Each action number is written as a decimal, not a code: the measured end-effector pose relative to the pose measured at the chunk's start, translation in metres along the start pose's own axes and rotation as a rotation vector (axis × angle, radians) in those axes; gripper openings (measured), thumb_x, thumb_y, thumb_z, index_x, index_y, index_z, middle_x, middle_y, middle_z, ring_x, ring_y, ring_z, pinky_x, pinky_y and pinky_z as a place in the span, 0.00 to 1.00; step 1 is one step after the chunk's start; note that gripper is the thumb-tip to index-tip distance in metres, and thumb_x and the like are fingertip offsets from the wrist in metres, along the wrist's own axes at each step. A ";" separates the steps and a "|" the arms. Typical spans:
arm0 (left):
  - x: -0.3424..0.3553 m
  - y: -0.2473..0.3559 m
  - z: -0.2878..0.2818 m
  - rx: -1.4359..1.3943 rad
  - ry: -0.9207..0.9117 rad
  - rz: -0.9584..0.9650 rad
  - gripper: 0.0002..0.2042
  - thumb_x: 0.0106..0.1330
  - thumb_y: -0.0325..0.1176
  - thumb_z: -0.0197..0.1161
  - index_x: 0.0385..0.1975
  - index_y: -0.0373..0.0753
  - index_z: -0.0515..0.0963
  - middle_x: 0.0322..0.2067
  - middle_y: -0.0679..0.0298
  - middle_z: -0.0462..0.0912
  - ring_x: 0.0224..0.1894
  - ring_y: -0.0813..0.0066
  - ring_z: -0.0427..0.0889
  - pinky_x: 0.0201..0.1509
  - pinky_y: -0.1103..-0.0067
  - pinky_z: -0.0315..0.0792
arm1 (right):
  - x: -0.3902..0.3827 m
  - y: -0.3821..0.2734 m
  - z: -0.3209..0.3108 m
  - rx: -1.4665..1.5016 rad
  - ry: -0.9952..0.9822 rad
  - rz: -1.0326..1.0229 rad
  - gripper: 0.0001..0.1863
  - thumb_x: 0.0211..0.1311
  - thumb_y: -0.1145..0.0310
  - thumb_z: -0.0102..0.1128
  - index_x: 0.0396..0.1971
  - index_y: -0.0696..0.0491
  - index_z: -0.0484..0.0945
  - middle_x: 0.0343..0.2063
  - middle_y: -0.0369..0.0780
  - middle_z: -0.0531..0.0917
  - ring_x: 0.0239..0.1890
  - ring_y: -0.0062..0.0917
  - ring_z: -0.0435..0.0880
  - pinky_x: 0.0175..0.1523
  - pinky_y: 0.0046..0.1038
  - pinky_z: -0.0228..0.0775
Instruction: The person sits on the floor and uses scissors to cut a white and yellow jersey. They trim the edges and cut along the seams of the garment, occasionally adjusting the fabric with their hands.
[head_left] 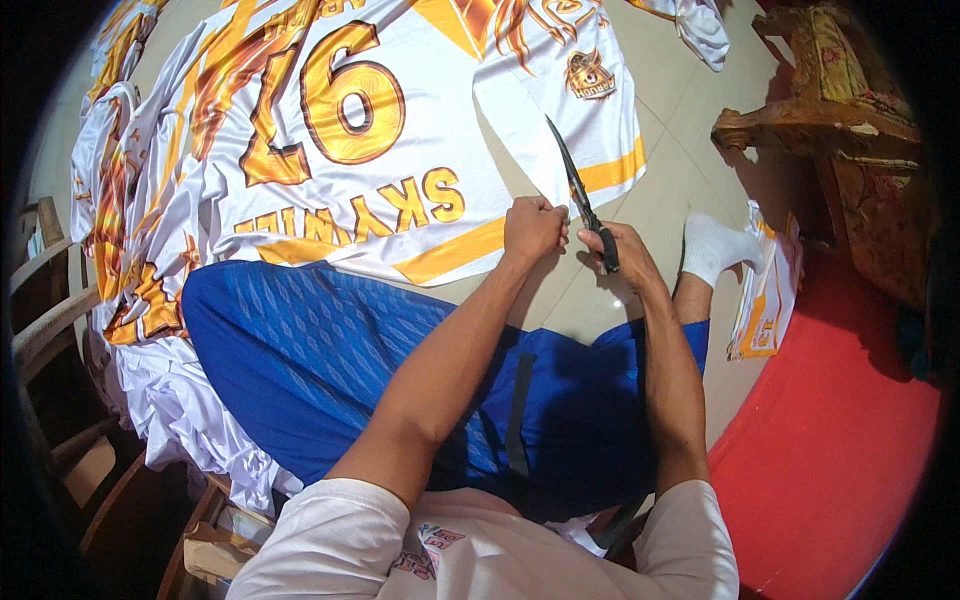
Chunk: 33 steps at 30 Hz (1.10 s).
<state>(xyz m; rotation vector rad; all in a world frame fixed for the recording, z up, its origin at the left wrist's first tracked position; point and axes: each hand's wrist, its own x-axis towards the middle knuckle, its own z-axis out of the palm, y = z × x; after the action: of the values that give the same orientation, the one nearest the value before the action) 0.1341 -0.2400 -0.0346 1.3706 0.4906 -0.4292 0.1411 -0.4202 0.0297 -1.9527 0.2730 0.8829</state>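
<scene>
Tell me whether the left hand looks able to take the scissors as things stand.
Probably not: the scissors are close beside the left hand, but the right hand grips them, and the left seems to be pinching the edge of the white-and-orange jersey fabric.

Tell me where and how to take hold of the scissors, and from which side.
Grip the scissors by the black handles, probably best coming from the person's near right side. The handles form the near end, while the long, pointed blades run forward and slightly left, away from the body. The right hand holds them there.
</scene>
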 end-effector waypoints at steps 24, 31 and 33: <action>0.000 -0.003 0.002 0.006 0.007 -0.009 0.12 0.67 0.30 0.65 0.22 0.31 0.81 0.17 0.59 0.84 0.17 0.74 0.83 0.24 0.76 0.77 | 0.035 -0.022 -0.019 -0.042 -0.040 0.005 0.27 0.64 0.41 0.71 0.21 0.49 0.76 0.16 0.30 0.75 0.20 0.14 0.73 0.26 0.21 0.62; 0.001 -0.006 0.002 0.023 0.001 -0.003 0.12 0.67 0.30 0.65 0.23 0.30 0.81 0.18 0.59 0.84 0.17 0.75 0.83 0.23 0.76 0.77 | 0.031 -0.030 -0.020 -0.076 -0.008 0.006 0.24 0.63 0.45 0.74 0.23 0.49 0.78 0.16 0.29 0.75 0.19 0.14 0.72 0.24 0.21 0.61; -0.001 -0.003 0.002 0.019 -0.008 -0.018 0.12 0.67 0.30 0.65 0.23 0.30 0.81 0.17 0.60 0.84 0.17 0.75 0.83 0.23 0.77 0.77 | 0.033 -0.030 -0.023 -0.026 -0.040 0.033 0.23 0.62 0.46 0.76 0.27 0.50 0.77 0.16 0.29 0.72 0.17 0.14 0.70 0.21 0.22 0.62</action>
<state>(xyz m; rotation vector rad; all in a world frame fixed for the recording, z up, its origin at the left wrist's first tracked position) 0.1317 -0.2422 -0.0361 1.3829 0.4940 -0.4545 0.1909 -0.4180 0.0335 -1.9578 0.2728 0.9502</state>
